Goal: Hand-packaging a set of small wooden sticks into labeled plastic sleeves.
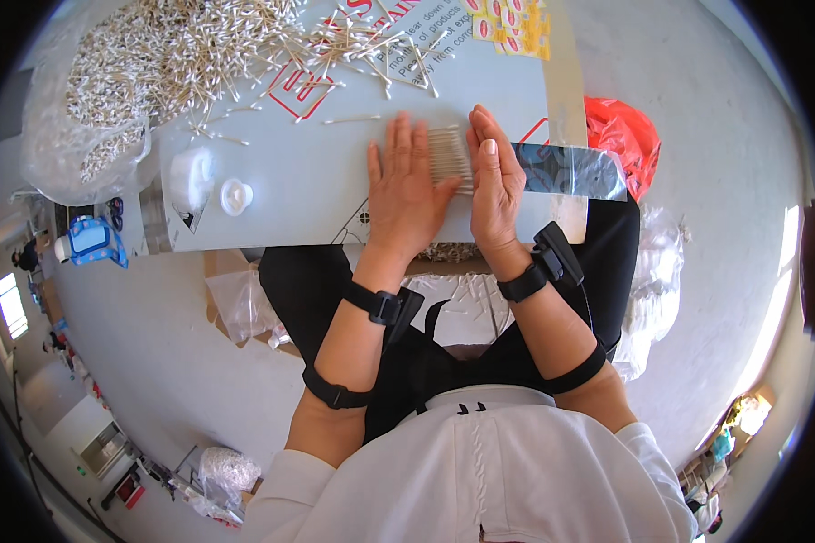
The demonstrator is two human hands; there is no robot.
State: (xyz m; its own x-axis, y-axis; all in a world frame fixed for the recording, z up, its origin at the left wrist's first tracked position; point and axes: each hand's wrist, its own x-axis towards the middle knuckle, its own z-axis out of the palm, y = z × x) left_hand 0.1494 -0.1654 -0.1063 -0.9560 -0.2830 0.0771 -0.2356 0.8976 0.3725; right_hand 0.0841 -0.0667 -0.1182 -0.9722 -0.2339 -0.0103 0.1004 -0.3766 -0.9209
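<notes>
Between our flat left hand (406, 185) and right hand (495, 176), we square the cotton swab bundle (449, 156) evenly, palms open, pressing its ends level.

Both forearms come up from the lower edge, bare below rolled white sleeves, each with a black band near the elbow and a black strap at the wrist. The left hand (406, 185) lies palm down, fingers straight and close together, pointing away from the body. The right hand (493, 176) stands on its little-finger edge, palm turned toward the left hand, fingers straight and together, thumb on top. The two hands sit side by side, near each other with a narrow gap between them. Neither hand is closed; no fingers curl.
</notes>
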